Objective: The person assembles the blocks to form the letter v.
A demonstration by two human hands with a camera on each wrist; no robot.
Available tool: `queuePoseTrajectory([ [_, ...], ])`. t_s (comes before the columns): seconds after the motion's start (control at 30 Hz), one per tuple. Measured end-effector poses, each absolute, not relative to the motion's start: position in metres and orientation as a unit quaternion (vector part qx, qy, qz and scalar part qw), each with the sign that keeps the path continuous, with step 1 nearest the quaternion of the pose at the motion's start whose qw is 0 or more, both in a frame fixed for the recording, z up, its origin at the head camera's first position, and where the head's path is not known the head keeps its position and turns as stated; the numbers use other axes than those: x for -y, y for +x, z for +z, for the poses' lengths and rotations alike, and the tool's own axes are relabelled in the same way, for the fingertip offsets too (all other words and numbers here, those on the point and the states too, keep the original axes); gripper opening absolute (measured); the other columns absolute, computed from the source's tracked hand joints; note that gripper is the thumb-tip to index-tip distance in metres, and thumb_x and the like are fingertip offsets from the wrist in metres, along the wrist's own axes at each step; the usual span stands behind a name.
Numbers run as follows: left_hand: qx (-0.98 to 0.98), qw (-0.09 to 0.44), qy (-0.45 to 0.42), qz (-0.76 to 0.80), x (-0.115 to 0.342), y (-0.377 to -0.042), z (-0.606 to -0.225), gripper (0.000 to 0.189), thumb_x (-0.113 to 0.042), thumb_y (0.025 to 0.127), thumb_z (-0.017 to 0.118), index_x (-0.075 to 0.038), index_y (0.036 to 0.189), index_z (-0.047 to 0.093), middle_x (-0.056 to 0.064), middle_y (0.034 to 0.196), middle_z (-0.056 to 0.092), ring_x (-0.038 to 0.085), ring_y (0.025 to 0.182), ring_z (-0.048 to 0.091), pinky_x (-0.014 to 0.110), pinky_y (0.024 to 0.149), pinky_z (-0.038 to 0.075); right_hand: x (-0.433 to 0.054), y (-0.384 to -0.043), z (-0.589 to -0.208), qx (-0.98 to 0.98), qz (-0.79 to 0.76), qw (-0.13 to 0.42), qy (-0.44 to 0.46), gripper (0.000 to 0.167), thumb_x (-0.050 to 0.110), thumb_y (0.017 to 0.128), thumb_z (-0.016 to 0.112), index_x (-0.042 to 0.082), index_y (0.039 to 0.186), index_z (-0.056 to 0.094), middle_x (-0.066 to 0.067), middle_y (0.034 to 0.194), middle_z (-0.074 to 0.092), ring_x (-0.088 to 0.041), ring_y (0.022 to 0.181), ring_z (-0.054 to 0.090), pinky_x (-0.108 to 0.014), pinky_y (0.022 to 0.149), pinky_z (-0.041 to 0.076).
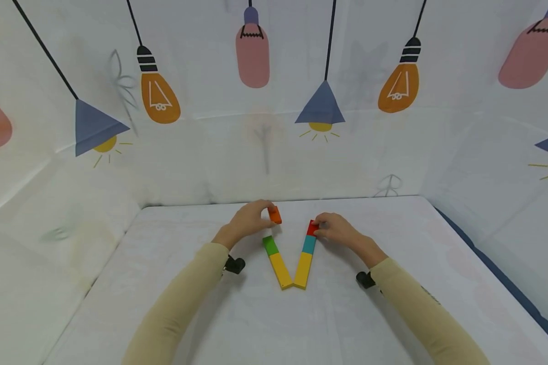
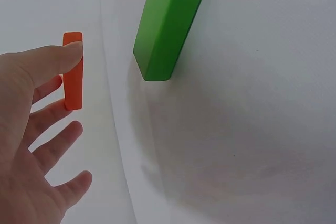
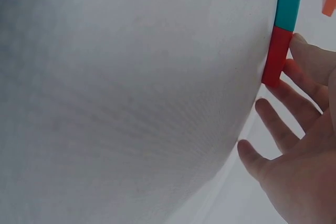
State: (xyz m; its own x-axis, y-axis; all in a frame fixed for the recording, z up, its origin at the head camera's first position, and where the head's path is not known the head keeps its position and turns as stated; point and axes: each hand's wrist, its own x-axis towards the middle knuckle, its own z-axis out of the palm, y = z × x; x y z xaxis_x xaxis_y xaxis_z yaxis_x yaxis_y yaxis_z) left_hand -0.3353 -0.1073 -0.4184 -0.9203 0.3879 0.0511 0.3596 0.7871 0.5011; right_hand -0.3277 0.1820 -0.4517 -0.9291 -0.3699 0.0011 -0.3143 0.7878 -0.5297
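Between thumb and fingertips, my left hand pinches an orange block. It is held a little beyond the far end of a green block, apart from it. That green block touches a yellow block, forming the left arm of a V. My right hand pinches a red block at the far end of the V's right arm. In the right wrist view, the red block meets the teal block end to end. A second yellow block follows, and the two yellow blocks meet at the near point.
The blocks lie on a white-covered table. Behind it hangs a pale cloth printed with lamps and bulbs. A dark camera is worn at the left wrist, another camera at the right.
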Motion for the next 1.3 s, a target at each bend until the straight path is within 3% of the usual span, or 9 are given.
queuePoseTrajectory([
  [1.3,-0.938,0.024,0.182,0.296,0.140,-0.323,-0.436,0.043,-0.040,0.083,0.078,-0.024,0.121,0.064,-0.006,0.129,0.063,0.024,0.127,0.054,0.044,0.111,0.042,-0.184,-0.327,-0.451,-0.942,-0.271,0.050,-0.191,0.031,0.020,0.094,0.068,0.006,0.121,0.067,-0.014,0.127,0.065,-0.030,0.113,0.055,-0.050,0.105,0.047],
])
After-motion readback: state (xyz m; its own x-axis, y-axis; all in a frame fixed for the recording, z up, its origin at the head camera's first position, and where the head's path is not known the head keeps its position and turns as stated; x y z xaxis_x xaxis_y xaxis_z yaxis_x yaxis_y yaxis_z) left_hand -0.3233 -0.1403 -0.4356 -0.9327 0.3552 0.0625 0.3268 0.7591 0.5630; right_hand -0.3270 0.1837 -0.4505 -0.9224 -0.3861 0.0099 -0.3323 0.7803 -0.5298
